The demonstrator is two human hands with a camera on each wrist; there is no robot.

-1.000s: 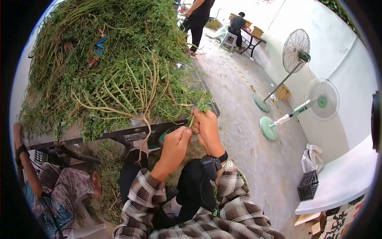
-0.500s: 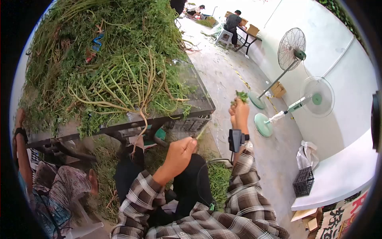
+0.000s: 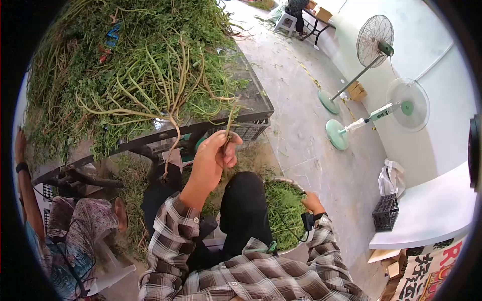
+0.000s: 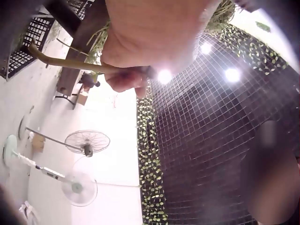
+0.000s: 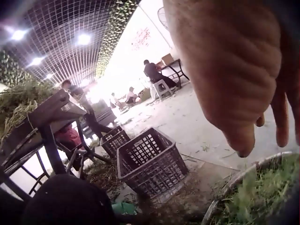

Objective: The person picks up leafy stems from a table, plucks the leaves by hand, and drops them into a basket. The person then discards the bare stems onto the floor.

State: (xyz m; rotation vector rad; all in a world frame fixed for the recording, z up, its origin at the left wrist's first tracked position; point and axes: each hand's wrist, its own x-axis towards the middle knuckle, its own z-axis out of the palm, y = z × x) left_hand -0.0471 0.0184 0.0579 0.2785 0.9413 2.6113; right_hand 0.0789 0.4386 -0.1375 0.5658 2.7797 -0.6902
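Observation:
My left hand point(image 3: 208, 160) pinches a bare green-brown stem point(image 3: 229, 120) in front of the table edge. In the left wrist view the same stem point(image 4: 70, 64) sticks out sideways past the fingers. My right hand point(image 3: 312, 202) is low at the right, over the rim of a round tub point(image 3: 297, 185) that holds picked greens point(image 3: 283, 213). In the right wrist view its fingers point(image 5: 281, 122) hang down loosely above the greens, with nothing seen in them. A large heap of leafy stalks point(image 3: 130, 70) covers most of the table point(image 3: 253, 103).
A long forked root stalk point(image 3: 175, 133) hangs over the table's front edge. Black plastic crates point(image 5: 154, 164) stand on the floor. Two standing fans point(image 3: 375, 40) are by the right wall. Another person's arm point(image 3: 22, 155) reaches the table at left.
My right hand has left my left hand with a leafy sprig, swung right and come down to the tub; the sprig no longer shows in it. My left hand has risen with the stem.

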